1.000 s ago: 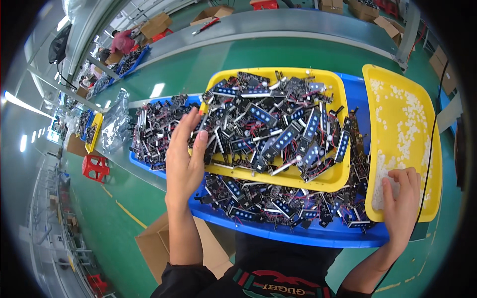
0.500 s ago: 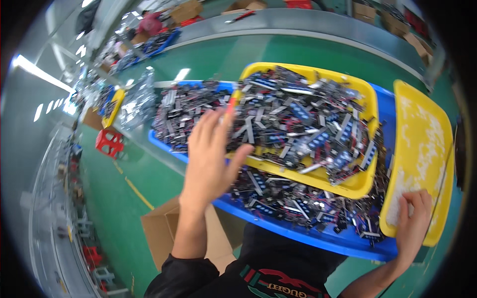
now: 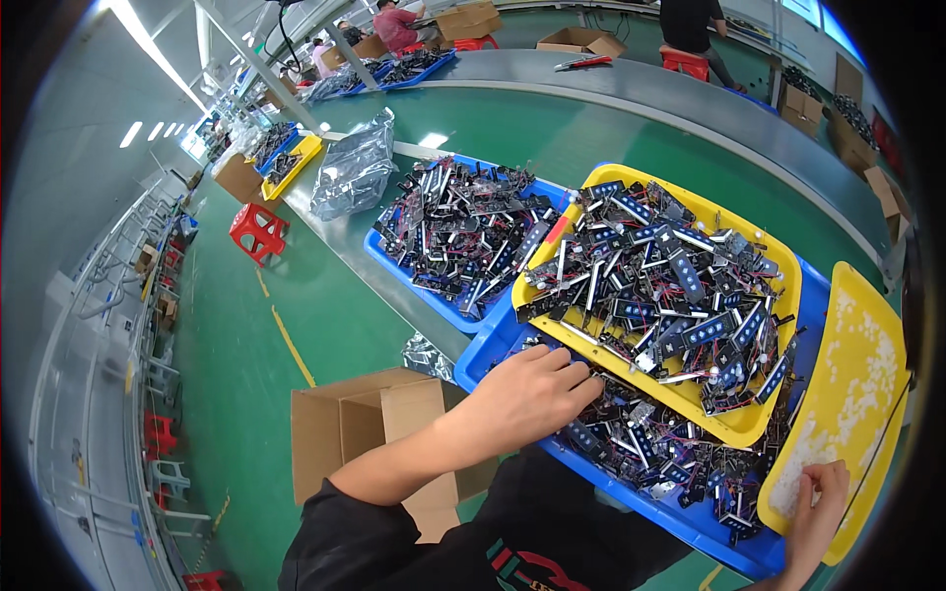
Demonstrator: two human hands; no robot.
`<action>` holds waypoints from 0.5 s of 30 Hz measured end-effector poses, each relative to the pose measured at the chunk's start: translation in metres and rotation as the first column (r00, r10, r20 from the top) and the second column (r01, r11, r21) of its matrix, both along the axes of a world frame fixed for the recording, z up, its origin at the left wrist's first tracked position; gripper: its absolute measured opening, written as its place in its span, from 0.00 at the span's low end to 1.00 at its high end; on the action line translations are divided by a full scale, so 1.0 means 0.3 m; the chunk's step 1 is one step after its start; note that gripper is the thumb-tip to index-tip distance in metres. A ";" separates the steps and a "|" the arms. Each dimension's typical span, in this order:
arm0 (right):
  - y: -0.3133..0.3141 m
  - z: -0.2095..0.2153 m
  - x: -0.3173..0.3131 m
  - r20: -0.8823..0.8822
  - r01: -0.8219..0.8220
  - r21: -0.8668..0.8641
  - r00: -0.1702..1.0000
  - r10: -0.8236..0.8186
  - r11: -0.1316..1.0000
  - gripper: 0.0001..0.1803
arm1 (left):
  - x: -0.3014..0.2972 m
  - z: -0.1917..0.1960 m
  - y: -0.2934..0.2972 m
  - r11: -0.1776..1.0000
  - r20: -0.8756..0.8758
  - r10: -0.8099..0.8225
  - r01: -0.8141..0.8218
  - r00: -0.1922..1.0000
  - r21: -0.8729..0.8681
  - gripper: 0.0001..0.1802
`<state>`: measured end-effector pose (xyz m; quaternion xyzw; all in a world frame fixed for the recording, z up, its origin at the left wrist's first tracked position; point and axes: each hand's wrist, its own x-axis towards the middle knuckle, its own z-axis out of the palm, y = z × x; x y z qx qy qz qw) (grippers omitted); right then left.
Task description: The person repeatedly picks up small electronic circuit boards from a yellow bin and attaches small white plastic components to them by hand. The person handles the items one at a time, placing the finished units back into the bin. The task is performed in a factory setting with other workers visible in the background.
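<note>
My left hand (image 3: 537,399) reaches over the near edge of a blue tray (image 3: 631,495), palm down with fingers curled together. Its fingertips dip toward small circuit boards (image 3: 641,438) with wires; what they grip, if anything, is hidden. On that tray rests a yellow tray (image 3: 731,431) heaped with similar boards, many with black faces and pale dots. At the right, my right hand (image 3: 820,497) is closed in a pinch above a second yellow tray (image 3: 844,284) strewn with tiny white pieces (image 3: 785,491). Anything between those fingertips is too small to make out.
Another blue tray (image 3: 377,246) of boards stands left of the yellow one. Beyond it lies a silvery plastic bag (image 3: 357,167). An open cardboard box (image 3: 340,433) sits below my left forearm. A red stool (image 3: 258,231) stands on the green floor. Other people work farther away.
My left hand has come down and nearer, from above the boards to the blue tray's near side, its fingers now curled. My right hand stays at the yellow tray. The view has shifted.
</note>
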<state>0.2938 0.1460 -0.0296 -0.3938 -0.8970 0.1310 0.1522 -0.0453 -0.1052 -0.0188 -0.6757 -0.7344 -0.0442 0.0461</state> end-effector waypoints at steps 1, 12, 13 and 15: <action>0.006 -0.005 0.005 -0.007 0.012 -0.009 1.000 -0.012 1.000 0.08 | -0.009 0.008 -0.004 1.000 0.004 -0.020 0.020 1.000 0.016 0.16; 0.025 -0.003 0.018 -0.184 0.108 0.123 0.979 -0.085 0.987 0.09 | -0.069 0.064 -0.020 0.995 0.255 -0.036 0.012 0.966 0.097 0.17; -0.001 0.016 0.011 -0.232 0.148 0.103 0.965 -0.120 0.984 0.08 | -0.071 0.058 -0.005 0.997 0.328 -0.021 -0.004 0.944 0.074 0.19; -0.038 0.030 -0.060 -0.316 0.216 0.067 0.930 -0.185 0.974 0.05 | -0.093 0.079 -0.021 0.999 0.474 0.023 -0.033 0.880 0.012 0.24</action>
